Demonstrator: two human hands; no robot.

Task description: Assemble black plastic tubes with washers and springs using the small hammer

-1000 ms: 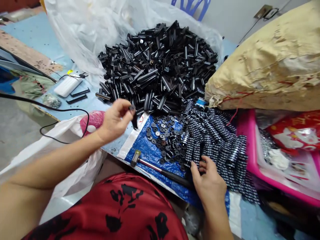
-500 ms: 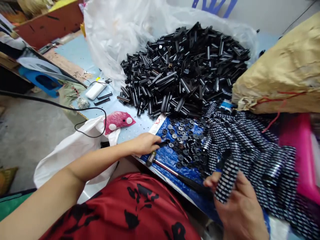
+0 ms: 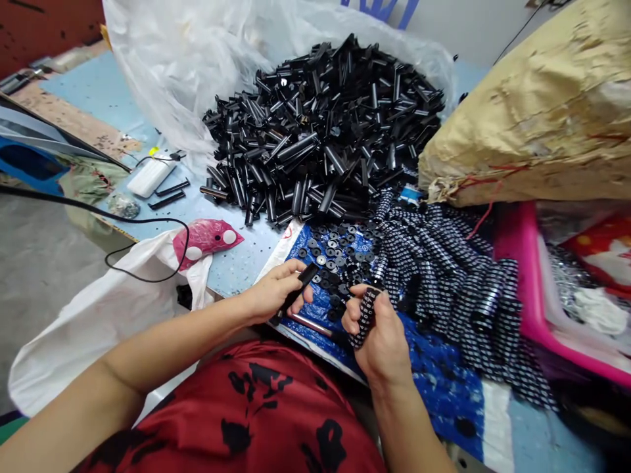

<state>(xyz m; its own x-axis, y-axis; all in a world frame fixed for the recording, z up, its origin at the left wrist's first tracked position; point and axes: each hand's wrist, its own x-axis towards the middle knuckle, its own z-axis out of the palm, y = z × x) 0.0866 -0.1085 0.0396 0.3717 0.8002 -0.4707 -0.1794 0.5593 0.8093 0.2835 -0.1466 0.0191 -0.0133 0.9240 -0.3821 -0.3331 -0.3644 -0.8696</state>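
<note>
My left hand [image 3: 277, 290] is closed around a narrow black plastic strip [image 3: 302, 284], which points up and to the right. My right hand [image 3: 382, 332] is wrapped round a black piece with rows of small white marks [image 3: 365, 316], held tilted close to the strip but apart from it. Below and between the hands lies a hammer [image 3: 311, 324]; part of its metal shaft shows, while my hands hide the rest. Just beyond them, small black discs [image 3: 340, 261] with centre holes are scattered over a blue plastic sheet [image 3: 446, 371].
A large heap of black plastic pieces [image 3: 320, 144] sits on clear plastic sheeting [image 3: 162, 72]. To the right are a pile of white-marked black pieces [image 3: 451, 276], a brown paper sack [image 3: 527, 112] and a pink bin [image 3: 530, 289]. A pink pouch [image 3: 210, 242] and black cable [image 3: 73, 202] are left.
My right hand has moved left with the white-marked piece, close to my left hand. The left hand has turned its black strip more upright. The view has shifted right.
</note>
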